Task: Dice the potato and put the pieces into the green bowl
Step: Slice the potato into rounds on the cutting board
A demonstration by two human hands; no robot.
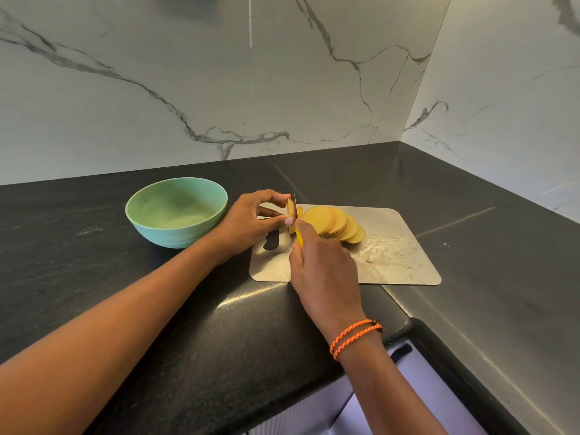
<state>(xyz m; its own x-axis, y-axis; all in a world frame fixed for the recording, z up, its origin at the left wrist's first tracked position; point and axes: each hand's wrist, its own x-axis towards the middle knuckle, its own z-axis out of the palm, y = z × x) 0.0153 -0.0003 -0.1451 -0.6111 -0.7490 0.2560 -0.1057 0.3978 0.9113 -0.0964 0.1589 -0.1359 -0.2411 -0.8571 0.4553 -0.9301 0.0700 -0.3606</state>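
Fingertips (pixel 288 220) of the left hand (pixel 251 222) pinch the last potato end piece (pixel 291 209), held upright on the metal cutting board (pixel 395 246). Right hand (pixel 323 268) grips the yellow-handled knife (pixel 298 235), blade against that piece. Cut potato slices (pixel 332 222) lie fanned just right of the blade. Green bowl (pixel 177 211) sits left of the board on the black counter (pixel 110 277). Orange cord bracelet (pixel 356 335) on right wrist.

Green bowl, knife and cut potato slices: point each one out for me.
green bowl (pixel 147 226): head view, on its outer wall, left front.
knife (pixel 299 237): head view, on the yellow handle above the right hand.
potato slices (pixel 318 218): head view, on the face of the nearest slice.
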